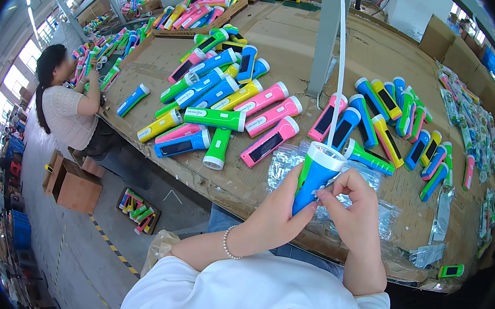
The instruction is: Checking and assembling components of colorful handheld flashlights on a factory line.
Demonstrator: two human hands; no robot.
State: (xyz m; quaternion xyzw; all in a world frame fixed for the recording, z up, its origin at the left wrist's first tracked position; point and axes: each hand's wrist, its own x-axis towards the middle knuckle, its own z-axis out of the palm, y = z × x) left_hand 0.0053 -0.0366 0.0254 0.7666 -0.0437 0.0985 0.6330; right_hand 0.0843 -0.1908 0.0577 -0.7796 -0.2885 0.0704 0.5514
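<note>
My left hand (277,214) is wrapped round a blue flashlight (317,176) with a green strip and a white head, held upright over the table's near edge. The thumb and forefinger of my right hand (352,212) pinch together at the flashlight's side. Something small and whitish shows at those fingertips, too small to name. A white cord (340,62) hangs down to the flashlight's head; whether it touches cannot be told. Clear plastic bags (285,161) lie beneath my hands. Just beyond lie a pink flashlight (269,142) and a green flashlight (369,157).
Many pink, blue, green and yellow flashlights (206,85) cover the cardboard-topped table (270,37). A grey post (325,43) rises from it. Bagged flashlights (471,125) are heaped at right. A co-worker (71,102) is at far left, near a cardboard box (79,189) on the floor.
</note>
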